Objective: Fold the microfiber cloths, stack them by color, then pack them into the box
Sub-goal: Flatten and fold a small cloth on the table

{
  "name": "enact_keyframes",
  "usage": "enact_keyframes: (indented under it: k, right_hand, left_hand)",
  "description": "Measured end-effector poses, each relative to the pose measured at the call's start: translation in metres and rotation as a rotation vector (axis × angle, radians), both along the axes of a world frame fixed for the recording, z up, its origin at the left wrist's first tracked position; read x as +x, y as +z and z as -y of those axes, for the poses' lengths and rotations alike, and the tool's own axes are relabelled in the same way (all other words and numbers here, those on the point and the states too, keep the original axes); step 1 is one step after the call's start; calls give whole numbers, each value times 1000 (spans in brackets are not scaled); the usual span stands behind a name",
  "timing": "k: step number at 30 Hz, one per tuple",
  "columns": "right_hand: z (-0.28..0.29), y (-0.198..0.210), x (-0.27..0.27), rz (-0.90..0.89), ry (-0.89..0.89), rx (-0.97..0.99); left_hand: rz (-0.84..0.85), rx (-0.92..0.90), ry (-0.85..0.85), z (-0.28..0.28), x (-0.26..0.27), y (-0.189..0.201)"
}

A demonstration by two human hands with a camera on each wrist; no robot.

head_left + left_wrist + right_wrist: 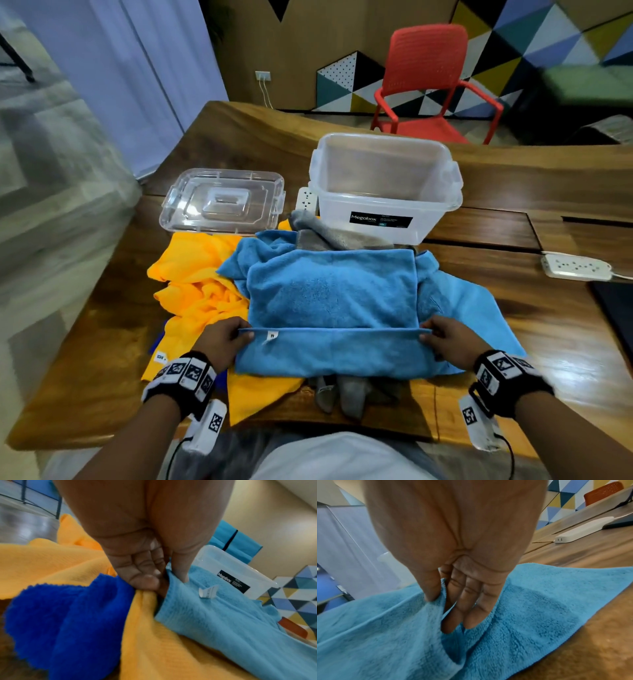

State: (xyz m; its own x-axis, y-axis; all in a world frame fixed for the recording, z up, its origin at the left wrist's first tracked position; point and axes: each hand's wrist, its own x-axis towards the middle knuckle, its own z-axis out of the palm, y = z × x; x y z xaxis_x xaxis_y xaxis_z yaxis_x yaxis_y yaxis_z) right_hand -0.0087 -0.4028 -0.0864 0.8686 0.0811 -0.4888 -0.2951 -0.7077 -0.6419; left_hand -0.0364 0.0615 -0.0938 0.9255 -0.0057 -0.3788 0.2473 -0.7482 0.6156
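From the head camera, your light blue cloth point(329, 294) lies in the centre of the frame on a heap of other cloths, with its near edge lifted into a straight line between your two hands. It looks soft, light and floppy, so expect it to sag wherever you do not support it; taking it at the two corners of one edge, as here, is probably the best way to keep the fold square. Your left hand point(222, 339) pinches the left corner, beside the small white tag point(271, 336), and your right hand point(448, 337) pinches the right corner. The clear box point(383, 192) stands open behind the heap, its lid point(222, 202) at its left on the desk point(513, 219). Yellow cloths point(195, 274) spread to the left, and grey cloths point(329, 233) show behind and under the blue one.

In the left wrist view, your thumb and curled fingers point(142, 577) clamp the blue edge in the middle of the frame. A dark blue cloth point(68, 615) lies at lower left on the yellow.

In the right wrist view, your thumb point(429, 588) and first fingers nip the raised edge, while the remaining fingers reach down into the pile of a second blue cloth point(539, 601) lying flat beneath.
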Motion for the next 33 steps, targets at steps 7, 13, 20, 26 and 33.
enact_keyframes:
  k: [7,13,20,26,33]
  right_hand:
    - [-9,-24,-1,4,-66,-122]
    - [-22,-32,-5,-52,-133,-126]
    - [-23,-15,9,-2,-123,-262]
    - [-30,25,62,330,-178,-204]
    - [-38,34,123,227,-59,-182]
  left_hand:
    - [-52,33,7,-1,12,-16]
    - [-94,15,102,-6,7,-25]
    - [-152,134,33,-12,23,-12]
    - [128,41,233,-5,81,32]
    - [-73,40,233,14,142,29]
